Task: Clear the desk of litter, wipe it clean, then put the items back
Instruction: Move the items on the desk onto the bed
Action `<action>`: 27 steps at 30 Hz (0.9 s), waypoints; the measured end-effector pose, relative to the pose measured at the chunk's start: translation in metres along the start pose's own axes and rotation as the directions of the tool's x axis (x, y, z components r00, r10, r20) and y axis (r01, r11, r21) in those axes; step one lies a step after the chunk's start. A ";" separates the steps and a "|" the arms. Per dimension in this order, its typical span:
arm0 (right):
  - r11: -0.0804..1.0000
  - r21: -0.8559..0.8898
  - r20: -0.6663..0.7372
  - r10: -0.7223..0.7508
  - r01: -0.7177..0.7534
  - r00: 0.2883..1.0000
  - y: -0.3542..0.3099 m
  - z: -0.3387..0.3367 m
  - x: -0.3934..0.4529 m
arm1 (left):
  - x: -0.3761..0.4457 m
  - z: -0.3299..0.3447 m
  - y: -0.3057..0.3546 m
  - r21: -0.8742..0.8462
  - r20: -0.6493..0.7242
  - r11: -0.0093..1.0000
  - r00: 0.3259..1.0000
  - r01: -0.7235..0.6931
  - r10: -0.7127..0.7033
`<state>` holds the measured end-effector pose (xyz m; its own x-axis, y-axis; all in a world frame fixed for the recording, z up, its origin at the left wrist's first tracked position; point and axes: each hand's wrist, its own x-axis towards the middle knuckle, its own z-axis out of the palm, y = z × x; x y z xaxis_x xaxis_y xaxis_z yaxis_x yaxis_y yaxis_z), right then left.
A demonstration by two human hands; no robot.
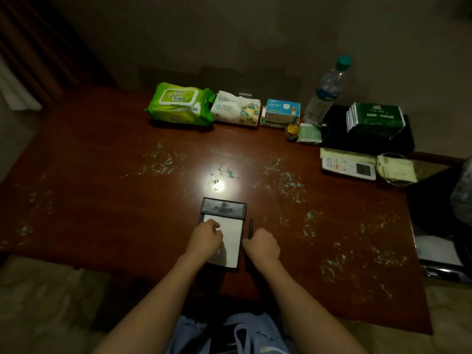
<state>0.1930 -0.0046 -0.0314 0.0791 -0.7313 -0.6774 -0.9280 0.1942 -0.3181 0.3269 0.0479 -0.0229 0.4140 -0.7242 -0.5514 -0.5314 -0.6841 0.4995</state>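
The notepad holder [221, 232], a dark tray with a white pad in it, is placed at the near edge of the desk [102, 175], square to the seated person, which suggests it is either being set down or about to be lifted. The left hand [204, 238] is laid on the left part of the white sheet with fingers curled; whether anything is pinched under them cannot be told. The right hand [263, 242] is loosely closed just beside the holder's right edge, at the near end of the black pen [250, 228], and whether the pen is gripped cannot be told. Pale specks [288, 180] are scattered across the wood beyond both hands. The wet-wipes pack [180, 104] is kept along the far edge, well apart from both hands.
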 end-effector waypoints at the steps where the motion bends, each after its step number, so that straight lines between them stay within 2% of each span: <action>1: 1.000 0.001 -0.002 0.001 -0.001 1.000 0.000 0.000 0.000 | 0.000 -0.001 0.001 -0.007 0.001 1.000 1.000 0.004 -0.004; 4: 0.994 0.110 -0.057 0.029 -0.023 0.998 0.000 -0.002 0.000 | 0.002 -0.005 0.002 -0.026 -0.007 0.999 1.000 0.020 -0.020; 6: 0.979 0.200 -0.083 -0.011 0.027 0.996 -0.006 -0.004 0.002 | 0.004 -0.009 0.001 -0.053 -0.018 0.998 0.999 0.038 -0.039; 8: 0.954 0.282 -0.037 -0.099 0.106 0.994 -0.020 -0.004 0.004 | 0.003 -0.010 0.002 -0.092 0.003 0.994 0.999 0.050 -0.050; 12: 0.878 0.462 0.105 -0.200 0.130 0.974 -0.043 0.006 0.006 | 0.001 -0.007 0.010 -0.122 0.074 0.992 0.997 0.037 -0.028; 15: 0.890 0.423 0.099 -0.234 0.173 0.967 -0.043 0.009 0.008 | 0.002 -0.007 0.007 -0.065 0.000 0.995 0.997 0.079 -0.079; 18: 0.945 0.285 -0.021 -0.164 0.163 0.986 -0.029 0.007 0.015 | 0.002 -0.004 -0.002 0.015 -0.074 0.988 0.985 0.156 -0.155; 20: 0.955 0.273 -0.056 -0.108 0.119 0.993 -0.020 0.006 0.019 | 0.001 0.001 -0.004 0.037 -0.110 0.979 0.975 0.199 -0.194; 23: 0.946 0.324 0.055 -0.022 0.003 0.998 -0.019 0.006 0.021 | -0.002 0.007 -0.002 -0.005 -0.146 0.966 0.955 0.260 -0.258; 25: 0.952 0.305 0.137 -0.040 -0.004 0.990 -0.020 0.006 0.024 | 0.004 0.008 -0.002 -0.048 -0.150 0.941 0.929 0.335 -0.338; 27: 0.958 0.287 0.168 -0.051 0.001 0.984 -0.022 0.003 0.024 | 0.011 0.007 -0.004 -0.096 -0.126 0.883 0.874 0.460 -0.469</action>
<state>0.2169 -0.0244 -0.0428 0.1868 -0.6201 -0.7620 -0.7844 0.3729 -0.4957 0.3285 0.0431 -0.0356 0.7043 -0.3227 -0.6323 -0.2075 -0.9454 0.2515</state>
